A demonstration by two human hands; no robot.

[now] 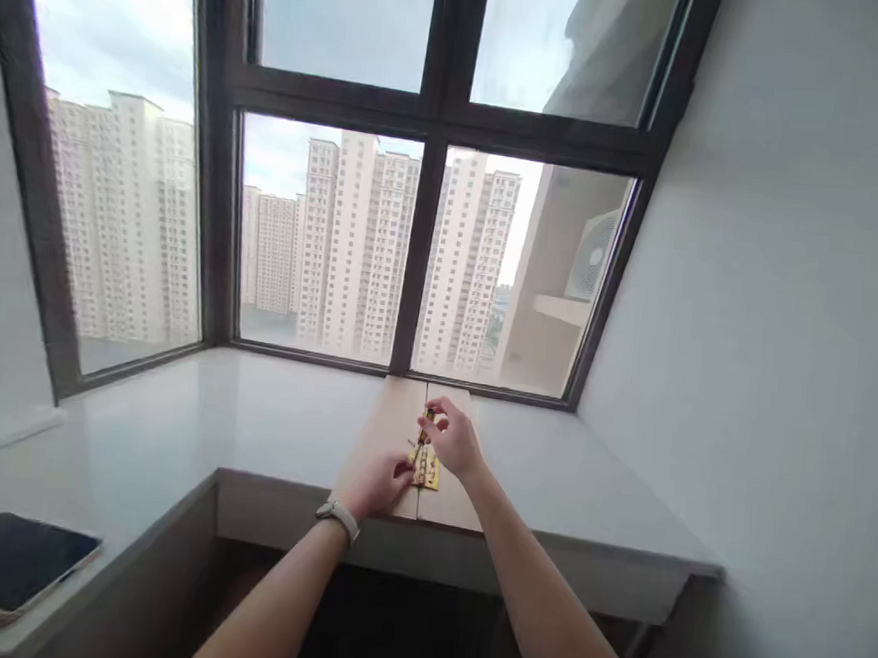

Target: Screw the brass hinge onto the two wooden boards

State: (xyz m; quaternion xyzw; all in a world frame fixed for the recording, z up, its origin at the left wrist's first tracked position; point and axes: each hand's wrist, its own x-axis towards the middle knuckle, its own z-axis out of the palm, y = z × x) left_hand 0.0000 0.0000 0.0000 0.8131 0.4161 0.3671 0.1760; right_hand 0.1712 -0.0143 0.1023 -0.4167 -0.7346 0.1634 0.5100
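Observation:
Two pale wooden boards (398,421) lie side by side on the window sill, with a narrow seam between them. A yellow brass-coloured hinge (429,471) lies flat across that seam near the front edge. My right hand (457,443) is closed on the handle of a small yellow-and-black screwdriver (426,430), held nearly upright with its shaft pointing down at the hinge. At the hinge's left leaf, my left hand (383,481) has its fingertips pinched together by the screwdriver's lower end. What those fingertips hold is too small to make out.
The boards rest on a white sill (289,419) in front of a dark-framed window (422,248). A dark tablet (13,562) lies on the ledge at lower left. A white wall (747,321) rises on the right. Below the sill's front edge is a dark recess (404,617).

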